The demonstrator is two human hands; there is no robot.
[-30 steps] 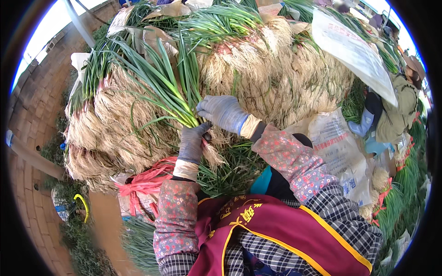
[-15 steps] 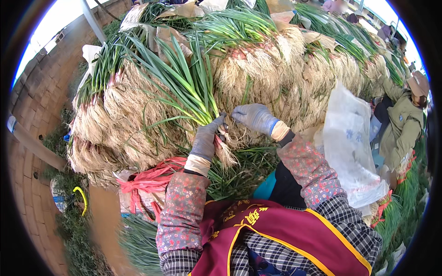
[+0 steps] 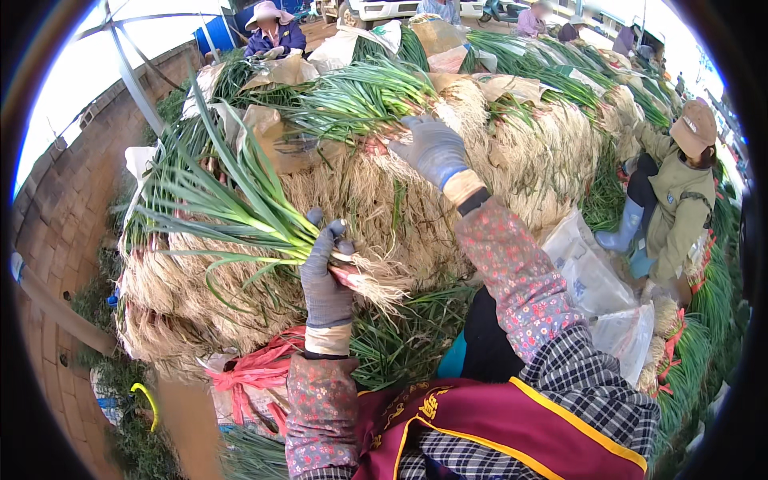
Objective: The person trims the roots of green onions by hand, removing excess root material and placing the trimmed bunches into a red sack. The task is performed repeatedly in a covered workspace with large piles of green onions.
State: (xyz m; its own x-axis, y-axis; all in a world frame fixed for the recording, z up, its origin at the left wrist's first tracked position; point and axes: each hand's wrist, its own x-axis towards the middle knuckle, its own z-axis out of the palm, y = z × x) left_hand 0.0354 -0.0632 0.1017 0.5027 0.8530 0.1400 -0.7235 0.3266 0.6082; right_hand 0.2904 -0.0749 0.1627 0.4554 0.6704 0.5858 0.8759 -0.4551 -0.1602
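Observation:
My left hand, in a grey glove, is closed round a small bunch of spring onions. Their green leaves fan out to the upper left, and pale roots with pinkish bases stick out on the right of the fist. Farther off, my right hand, also gloved, reaches over the long heap, fingers spread at the pink bases of the spring onions on top. Whether its fingertips touch them is hard to tell. Thick mats of pale roots hang down the near side of the heap.
Loose green leaves lie below the heap. Red plastic strips are at the lower left, crumpled clear plastic at the right. A co-worker in an olive jacket sits at the right; another in a pink hat is behind the heap.
My left hand has moved left and down with the spring onions, whose leaves now tilt further left. My right hand has left them and moved up to the top of the heap. The view has tilted up.

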